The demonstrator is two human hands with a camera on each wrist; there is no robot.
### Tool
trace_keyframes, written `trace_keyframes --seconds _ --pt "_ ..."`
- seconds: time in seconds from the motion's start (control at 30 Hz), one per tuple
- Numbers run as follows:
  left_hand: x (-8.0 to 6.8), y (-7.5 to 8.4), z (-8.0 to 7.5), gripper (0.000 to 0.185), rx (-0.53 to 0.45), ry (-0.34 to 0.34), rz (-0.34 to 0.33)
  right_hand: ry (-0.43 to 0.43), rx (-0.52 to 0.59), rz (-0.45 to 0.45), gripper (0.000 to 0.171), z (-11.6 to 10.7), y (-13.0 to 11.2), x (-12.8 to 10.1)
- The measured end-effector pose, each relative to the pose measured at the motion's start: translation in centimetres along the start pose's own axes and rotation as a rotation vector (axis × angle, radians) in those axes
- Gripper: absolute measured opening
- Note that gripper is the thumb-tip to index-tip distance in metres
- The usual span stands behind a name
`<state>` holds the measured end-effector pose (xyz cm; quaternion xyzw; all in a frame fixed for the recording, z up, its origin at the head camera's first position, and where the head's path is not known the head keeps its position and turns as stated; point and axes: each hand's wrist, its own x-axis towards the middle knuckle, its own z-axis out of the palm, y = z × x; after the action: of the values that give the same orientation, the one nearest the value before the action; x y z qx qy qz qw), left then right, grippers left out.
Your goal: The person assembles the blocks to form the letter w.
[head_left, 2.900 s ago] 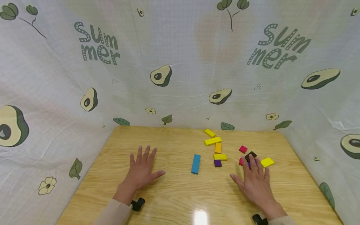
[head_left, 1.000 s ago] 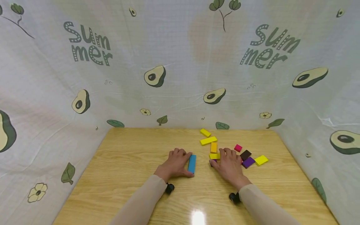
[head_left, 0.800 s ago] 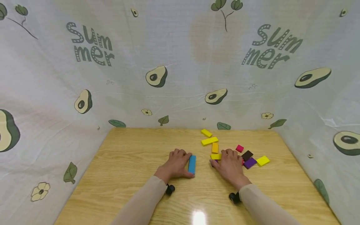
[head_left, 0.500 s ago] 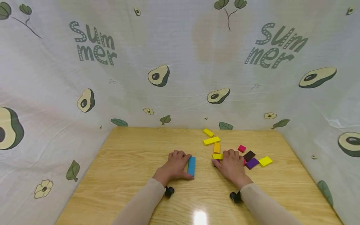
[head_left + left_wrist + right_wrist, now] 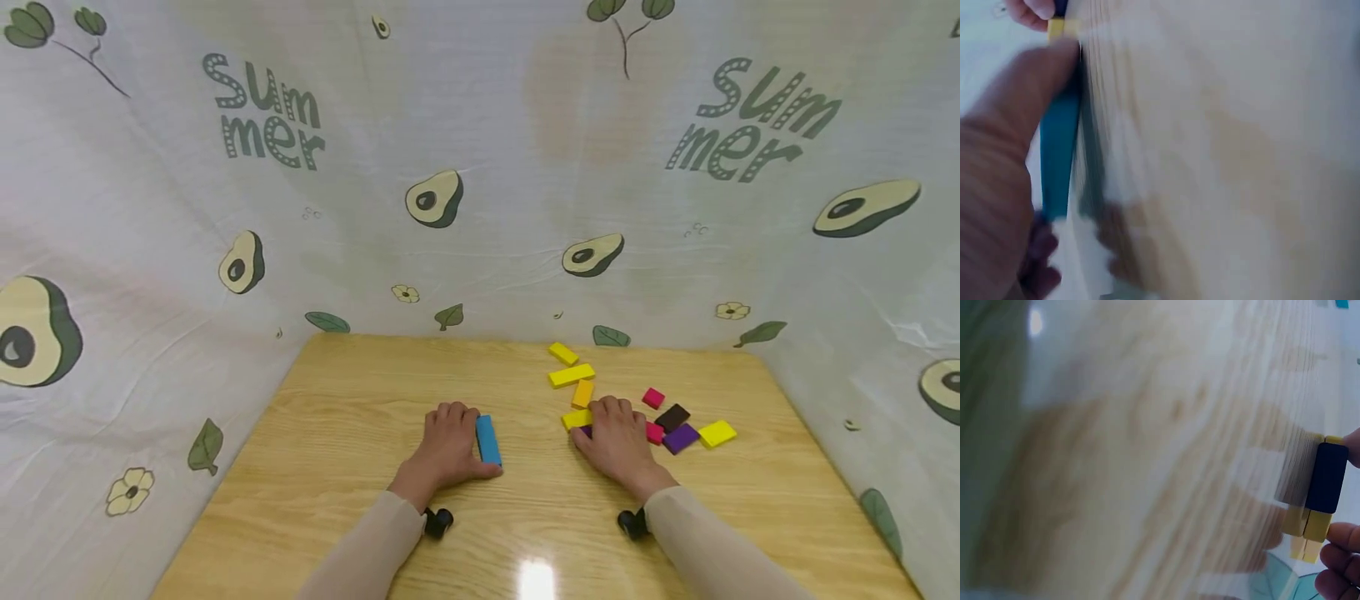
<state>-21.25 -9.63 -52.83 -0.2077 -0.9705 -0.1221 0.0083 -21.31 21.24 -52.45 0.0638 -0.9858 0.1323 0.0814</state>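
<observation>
Left of the table's middle, my left hand [image 5: 446, 447] grips a blue rectangular block [image 5: 489, 442] with thumb and fingers at its two ends. The left wrist view shows the same blue block [image 5: 1057, 159] running between thumb and fingertips. My right hand [image 5: 619, 442] reaches over a yellow block [image 5: 575, 419] and a small purple block [image 5: 587, 431]. In the right wrist view, thumb and fingers pinch the ends of the yellow block [image 5: 1318, 525], which the dark purple block [image 5: 1327, 478] partly hides.
An orange block [image 5: 582, 392] and two yellow ones, a long block [image 5: 572, 376] and a short block [image 5: 563, 354], lie behind. Right of my right hand are two red blocks [image 5: 654, 397], a dark brown block [image 5: 672, 417], another purple block [image 5: 681, 438] and a yellow block [image 5: 717, 434].
Both hands came inward from lying spread on the table. The left has since slid the blue block left and turned it. The yellow block beneath my right hand has shifted left and tilted.
</observation>
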Motion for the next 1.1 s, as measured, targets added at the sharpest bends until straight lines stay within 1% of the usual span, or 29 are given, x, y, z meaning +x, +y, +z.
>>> trace_keyframes --seconds 0.1,0.17,0.23,0.33,0.47,0.57,0.8,0.93,1.1 --pt "-0.9 -0.4 0.0 0.100 0.014 0.070 -0.073 0.009 -0.008 -0.016 0.057 0.0 0.0 0.1" --pt "-1.4 -0.7 0.0 0.100 0.028 0.095 -0.109 0.014 -0.008 -0.026 0.057 0.0 0.0 0.1" --pt "-1.7 -0.9 0.0 0.100 0.025 0.107 -0.133 0.019 -0.012 -0.036 0.058 0.0 0.0 0.1" --pt "-2.1 -1.1 -0.1 0.101 -0.004 0.090 -0.149 0.023 -0.020 -0.046 0.063 0.0 0.1 0.2" --pt "-2.4 -1.3 -0.2 0.105 -0.065 0.058 -0.152 0.027 -0.039 -0.031 0.073 0.0 0.1 0.2" --pt "-2.7 -1.6 -0.2 0.105 -0.095 0.045 -0.151 0.022 -0.066 -0.005 0.078 0.1 0.1 0.3" --pt "-3.0 -2.1 -0.2 0.100 -0.115 0.037 -0.144 -0.008 -0.098 0.025 0.075 0.0 -0.3 0.6" --pt "-3.1 -2.0 -0.4 0.099 -0.128 0.029 -0.129 -0.009 -0.110 0.012 0.072 0.0 -0.4 0.6" --pt "-2.9 -2.0 -0.5 0.098 -0.141 0.024 -0.108 0.008 -0.081 -0.005 0.070 0.3 -0.5 0.7"
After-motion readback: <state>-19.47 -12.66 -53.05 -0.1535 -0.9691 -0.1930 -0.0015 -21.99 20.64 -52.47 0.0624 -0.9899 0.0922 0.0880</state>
